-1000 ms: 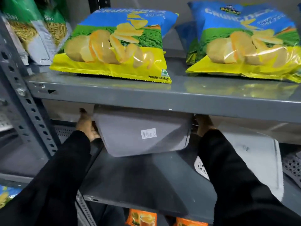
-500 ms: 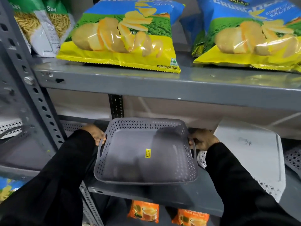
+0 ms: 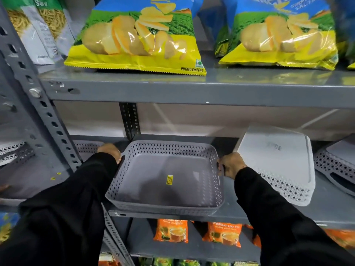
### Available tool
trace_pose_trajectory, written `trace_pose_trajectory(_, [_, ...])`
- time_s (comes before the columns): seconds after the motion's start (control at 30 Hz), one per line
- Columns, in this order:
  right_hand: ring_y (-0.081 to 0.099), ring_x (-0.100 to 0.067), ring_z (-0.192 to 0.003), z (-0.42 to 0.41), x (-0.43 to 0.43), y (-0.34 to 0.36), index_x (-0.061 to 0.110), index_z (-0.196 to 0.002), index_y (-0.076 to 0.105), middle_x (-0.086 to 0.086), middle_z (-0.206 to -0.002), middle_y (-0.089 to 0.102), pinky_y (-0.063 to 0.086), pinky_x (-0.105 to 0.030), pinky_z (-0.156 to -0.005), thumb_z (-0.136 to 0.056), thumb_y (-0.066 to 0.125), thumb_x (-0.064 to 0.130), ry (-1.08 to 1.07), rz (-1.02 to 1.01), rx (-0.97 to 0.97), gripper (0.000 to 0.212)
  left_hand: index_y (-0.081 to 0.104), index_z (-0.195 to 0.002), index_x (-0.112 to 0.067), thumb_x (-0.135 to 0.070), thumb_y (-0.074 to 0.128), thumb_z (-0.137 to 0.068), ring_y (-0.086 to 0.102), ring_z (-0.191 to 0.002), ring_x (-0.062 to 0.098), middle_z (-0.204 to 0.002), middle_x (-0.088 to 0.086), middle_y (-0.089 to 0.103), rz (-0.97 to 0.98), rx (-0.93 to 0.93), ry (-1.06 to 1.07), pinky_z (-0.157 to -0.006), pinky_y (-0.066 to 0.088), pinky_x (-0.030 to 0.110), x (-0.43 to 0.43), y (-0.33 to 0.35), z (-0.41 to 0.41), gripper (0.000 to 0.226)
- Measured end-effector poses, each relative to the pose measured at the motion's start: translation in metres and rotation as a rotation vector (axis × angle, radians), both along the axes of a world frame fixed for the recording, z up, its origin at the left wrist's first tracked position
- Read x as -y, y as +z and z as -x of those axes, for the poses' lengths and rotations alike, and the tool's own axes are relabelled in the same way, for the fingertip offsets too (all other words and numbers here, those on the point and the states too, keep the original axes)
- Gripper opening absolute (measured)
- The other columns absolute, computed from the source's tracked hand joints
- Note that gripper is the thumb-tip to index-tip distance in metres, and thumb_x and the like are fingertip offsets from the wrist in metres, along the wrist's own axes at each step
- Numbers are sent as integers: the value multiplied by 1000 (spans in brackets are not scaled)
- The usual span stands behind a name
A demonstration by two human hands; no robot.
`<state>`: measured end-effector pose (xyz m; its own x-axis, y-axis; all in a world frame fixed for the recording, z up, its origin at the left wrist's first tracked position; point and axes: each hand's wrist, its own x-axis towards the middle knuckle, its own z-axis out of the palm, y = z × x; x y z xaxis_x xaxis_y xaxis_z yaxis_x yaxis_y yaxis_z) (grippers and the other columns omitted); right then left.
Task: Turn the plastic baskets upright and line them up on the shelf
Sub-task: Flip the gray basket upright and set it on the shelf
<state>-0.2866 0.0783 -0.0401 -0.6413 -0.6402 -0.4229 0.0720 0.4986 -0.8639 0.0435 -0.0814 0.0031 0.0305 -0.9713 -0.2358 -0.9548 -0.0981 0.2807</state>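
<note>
Head view: a grey basket (image 3: 165,177) sits upright on the middle shelf (image 3: 326,212), open side up, its front edge close to the shelf lip. Its walls are perforated and a small yellow sticker (image 3: 169,179) lies on its floor. The left hand (image 3: 109,152) is curled around the basket's left rim at the handle, fingers closed on it. The right hand (image 3: 229,165) grips the right rim at the other handle, fingers wrapped shut around it. Both arms wear black sleeves (image 3: 63,214).

Just right of the held basket, a white basket (image 3: 278,162) lies upside down, bottom facing up and tilted, its perforated wall turned toward the camera. Farther right, at the frame edge, another grey basket (image 3: 340,167) also lies overturned, partly cut off. Behind the left hand a perforated grey piece (image 3: 86,146) shows, too hidden to tell how it lies.

On the upper shelf (image 3: 192,89) lie two yellow chip bags (image 3: 138,35), with green snack bags (image 3: 38,25) to the left. Orange tea packets (image 3: 171,231) stand on the shelf below.
</note>
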Motion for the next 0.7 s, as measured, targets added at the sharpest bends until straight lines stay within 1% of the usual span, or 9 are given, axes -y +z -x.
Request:
trace_pose_trajectory(0.1, [60, -30, -62, 4, 0, -12, 5, -50, 54, -18, -58, 56, 55, -63, -71, -75, 60, -3, -68, 11, -43, 27, 63, -121, 2, -10, 53, -91, 57, -122, 31, -132, 17, 60, 20, -23, 14, -104, 46, 35, -5, -2, 6, 34])
trace_pose_trajectory(0.2, [62, -30, -64, -6, -6, 0, 6, -56, 60, -23, -70, 63, 56, -38, -66, -75, 65, 17, -48, 28, -74, 22, 60, -122, 3, -17, 43, -95, 56, -119, 37, -129, 21, 59, 78, -100, 17, -98, 47, 39, -18, -1, 18, 38])
trace_pose_trajectory(0.3, [60, -30, -72, -2, -9, 14, 8, -59, 57, -19, -77, 62, 49, -32, -66, -79, 63, 22, -31, 83, -153, 25, 61, -121, -2, -23, 41, -93, 57, -116, 39, -126, 23, 61, 199, -258, 7, -100, 48, 43, -31, 1, 46, 40])
trace_pose_trajectory(0.37, [61, -31, -81, 10, -10, 21, 9, -64, 59, -16, -81, 64, 55, -39, -80, -82, 61, 25, 2, 92, -253, 24, 62, -119, -7, -24, 46, -94, 59, -115, 33, -123, 18, 63, 213, -501, 14, -100, 47, 35, -51, 12, 77, 34])
trace_pose_trajectory(0.43, [64, -35, -92, 30, -12, 27, 11, -73, 62, -19, -91, 69, 54, -47, -90, -79, 59, 25, 29, 124, -307, 16, 62, -89, -13, -13, 47, -95, 61, -81, 22, -90, 13, 59, 83, -878, 55, -73, 47, 25, -78, 24, 119, 17])
trace_pose_trajectory(0.5, [65, -37, -95, 56, -15, 31, 13, -76, 66, -17, -88, 69, 55, -48, -88, -75, 58, 23, 37, 144, -354, 12, 49, -71, -18, -7, 39, -98, 52, -59, 14, -73, 7, 44, -241, -1214, 78, -52, 43, 20, -105, 34, 163, 31])
trace_pose_trajectory(0.57, [64, -35, -85, 84, -21, 35, 12, -71, 68, -13, -78, 65, 55, -45, -86, -75, 57, 21, 60, 154, -404, 15, 58, -95, -12, -14, 38, -100, 62, -93, 21, -97, 12, 57, -551, -1355, 118, -79, 50, 22, -129, 38, 204, 21])
trace_pose_trajectory(0.63, [61, -28, -80, 118, -28, 40, 11, -68, 69, -11, -75, 64, 55, -40, -83, -77, 56, 23, 88, 137, -476, 20, 37, -142, -6, -27, 43, -99, 43, -135, 32, -146, 15, 42, -778, -1333, 146, -108, 37, 39, -152, 37, 243, 49])
trace_pose_trajectory(0.7, [66, -31, -90, 151, -36, 45, 3, -80, 71, -18, -87, 71, 54, -39, -85, -84, 54, 21, 110, 69, -586, 25, 18, -152, -15, -39, 48, -95, 37, -137, 39, -157, 12, 25, -938, -1274, 98, -112, 31, 54, -164, 30, 273, 69])
